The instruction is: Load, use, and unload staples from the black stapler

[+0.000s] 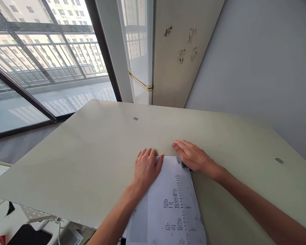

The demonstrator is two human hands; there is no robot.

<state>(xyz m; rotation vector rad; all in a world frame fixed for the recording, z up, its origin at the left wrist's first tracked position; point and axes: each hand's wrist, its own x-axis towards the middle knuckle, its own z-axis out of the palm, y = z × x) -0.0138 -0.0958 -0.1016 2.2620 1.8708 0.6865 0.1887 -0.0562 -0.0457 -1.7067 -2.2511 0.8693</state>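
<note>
A white printed paper point(168, 190) lies on the pale table in front of me, with lines of small dark text and a crease along its left side. My left hand point(146, 170) rests on its upper left corner, fingers curled at the top edge and thumb stretched along it, holding the paper down. At the upper right corner is my right hand point(193, 157), its fingers pressed together over a small dark object point(183, 164). Most of that object is hidden under the palm, so its kind cannot be made out. A barcode-like patch point(178, 159) shows beside it.
The pale table point(91, 146) has small metallic pieces point(135, 118) on its top. Below its left edge stand a white shelf point(25, 212), a black item point(29, 234) and cables. Beyond are a glass sliding door point(53, 58), a marked cabinet side point(178, 75) and a grey wall point(265, 61).
</note>
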